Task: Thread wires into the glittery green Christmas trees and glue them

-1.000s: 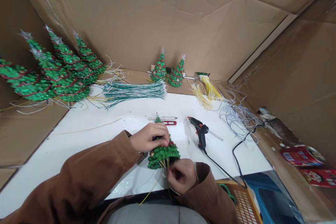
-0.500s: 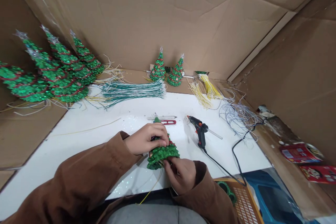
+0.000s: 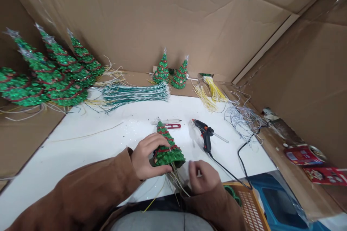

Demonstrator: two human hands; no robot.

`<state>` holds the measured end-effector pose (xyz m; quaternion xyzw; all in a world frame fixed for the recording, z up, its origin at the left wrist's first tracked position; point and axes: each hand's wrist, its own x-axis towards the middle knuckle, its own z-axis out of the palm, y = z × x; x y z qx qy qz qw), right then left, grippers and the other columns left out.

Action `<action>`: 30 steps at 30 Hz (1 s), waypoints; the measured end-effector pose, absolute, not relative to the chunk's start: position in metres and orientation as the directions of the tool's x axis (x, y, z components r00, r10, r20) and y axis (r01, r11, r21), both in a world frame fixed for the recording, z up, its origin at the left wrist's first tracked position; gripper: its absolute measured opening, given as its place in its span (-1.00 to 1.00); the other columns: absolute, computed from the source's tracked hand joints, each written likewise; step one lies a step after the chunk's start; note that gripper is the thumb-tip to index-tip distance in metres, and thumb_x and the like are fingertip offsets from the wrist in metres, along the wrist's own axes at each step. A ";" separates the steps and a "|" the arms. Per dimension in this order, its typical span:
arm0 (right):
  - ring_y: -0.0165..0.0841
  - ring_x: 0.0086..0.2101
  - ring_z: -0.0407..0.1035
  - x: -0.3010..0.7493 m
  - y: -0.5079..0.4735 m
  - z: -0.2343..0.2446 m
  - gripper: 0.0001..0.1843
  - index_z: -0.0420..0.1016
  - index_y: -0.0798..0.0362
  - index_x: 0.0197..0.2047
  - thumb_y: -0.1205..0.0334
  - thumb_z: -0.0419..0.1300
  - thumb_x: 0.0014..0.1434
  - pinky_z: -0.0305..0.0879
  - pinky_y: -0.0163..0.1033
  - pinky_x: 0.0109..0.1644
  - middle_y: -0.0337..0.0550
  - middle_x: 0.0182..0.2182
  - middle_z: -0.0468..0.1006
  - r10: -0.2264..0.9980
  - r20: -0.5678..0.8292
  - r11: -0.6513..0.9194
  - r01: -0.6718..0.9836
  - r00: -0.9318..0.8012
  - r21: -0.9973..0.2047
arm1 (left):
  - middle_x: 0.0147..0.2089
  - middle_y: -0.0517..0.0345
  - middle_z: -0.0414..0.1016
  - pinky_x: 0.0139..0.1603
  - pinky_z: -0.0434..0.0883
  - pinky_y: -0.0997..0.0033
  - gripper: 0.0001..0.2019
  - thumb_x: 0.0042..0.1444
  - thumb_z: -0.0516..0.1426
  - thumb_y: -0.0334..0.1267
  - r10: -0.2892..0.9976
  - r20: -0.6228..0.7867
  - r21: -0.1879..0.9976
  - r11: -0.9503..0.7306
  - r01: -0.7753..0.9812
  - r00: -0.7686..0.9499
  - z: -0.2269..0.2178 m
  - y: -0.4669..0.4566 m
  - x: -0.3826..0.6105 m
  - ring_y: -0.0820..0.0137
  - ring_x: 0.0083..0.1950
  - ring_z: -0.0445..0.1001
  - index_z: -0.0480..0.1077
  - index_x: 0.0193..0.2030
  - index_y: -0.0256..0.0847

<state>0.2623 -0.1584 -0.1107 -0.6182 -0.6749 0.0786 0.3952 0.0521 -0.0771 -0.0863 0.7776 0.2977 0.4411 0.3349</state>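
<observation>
Lying tilted in front of me is a small green Christmas tree (image 3: 171, 154) with red garland, its hollow base turned toward me. My left hand (image 3: 151, 157) is closed round its left side, fingers over the top and thumb by the base. Thin pale wires (image 3: 176, 178) hang out of the base toward my lap. Just right of the base, apart from the tree, my right hand (image 3: 204, 177) is curled with thumb and fingers together; what they hold, if anything, cannot be made out. Beyond the tree's tip lie red thread snips (image 3: 173, 126) and a pen-like tool (image 3: 172, 121).
A black glue gun (image 3: 205, 135) with its cord lies right of the tree. Larger finished trees (image 3: 66, 72) stand at left, two small ones (image 3: 179, 74) at the back. Green-white wires (image 3: 135, 92), yellow wires (image 3: 215, 88) and a clear wire tangle (image 3: 241, 117) lie along the far edge.
My right hand has moved from the tree's base to the right, away from it. More wires now hang out of the base, and my left hand has shifted down, uncovering the tree's upper part.
</observation>
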 end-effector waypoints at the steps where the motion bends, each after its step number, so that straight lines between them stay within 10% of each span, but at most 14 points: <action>1: -0.45 -0.66 0.16 0.273 -0.157 -0.113 -0.73 0.33 0.03 -0.53 0.19 0.10 0.21 0.07 -0.30 -0.54 -0.30 -0.70 0.25 0.895 0.405 0.120 0.772 0.189 -0.624 | -0.22 0.00 0.48 -0.06 0.37 0.16 -0.58 -0.14 0.31 -0.12 0.757 0.503 0.780 -0.606 0.159 0.418 -0.089 -0.078 0.053 0.24 -0.15 0.42 0.39 -0.13 -0.20; 5: -0.36 -0.44 0.31 0.305 -0.133 -0.122 -0.66 0.28 0.16 -0.05 0.07 0.03 0.23 0.25 -0.29 -0.42 -0.10 -0.38 0.42 0.835 0.289 -0.136 0.684 0.469 -0.717 | -0.24 -0.02 0.47 -0.10 0.38 0.16 -0.62 -0.06 0.25 -0.11 0.727 0.570 0.750 -0.651 0.120 0.382 -0.096 -0.080 0.056 0.24 -0.17 0.42 0.37 -0.11 -0.22; 8: -0.24 -0.28 0.35 0.315 -0.107 -0.126 -0.44 0.35 0.18 -0.04 -0.07 0.22 0.02 0.31 -0.19 -0.31 0.07 -0.17 0.42 0.861 0.184 -0.201 0.650 0.474 -0.733 | -0.23 -0.02 0.47 -0.11 0.39 0.16 -0.60 -0.04 0.22 -0.07 0.728 0.581 0.747 -0.654 0.117 0.364 -0.099 -0.080 0.056 0.24 -0.17 0.43 0.36 -0.09 -0.22; 18: -0.24 -0.52 0.37 0.317 -0.084 -0.117 -0.53 0.54 0.26 -0.37 -0.06 0.25 -0.10 0.28 -0.19 -0.46 -0.04 -0.57 0.52 0.913 -0.102 -0.303 0.491 0.395 -0.817 | -0.25 -0.02 0.47 -0.13 0.40 0.19 -0.67 -0.03 0.21 -0.12 0.722 0.599 0.742 -0.663 0.098 0.347 -0.099 -0.082 0.057 0.26 -0.19 0.42 0.38 -0.13 -0.22; 30: -0.39 -0.57 0.28 0.306 -0.125 -0.068 -0.80 0.45 0.05 -0.41 0.09 0.27 0.00 0.24 -0.29 -0.53 -0.21 -0.59 0.46 0.993 -0.012 -0.052 0.355 0.113 -0.933 | -0.19 -0.05 0.48 -0.08 0.41 0.13 -0.65 -0.01 0.20 -0.15 0.749 0.572 0.759 -0.638 0.131 0.334 -0.097 -0.086 0.056 0.23 -0.12 0.43 0.39 -0.07 -0.21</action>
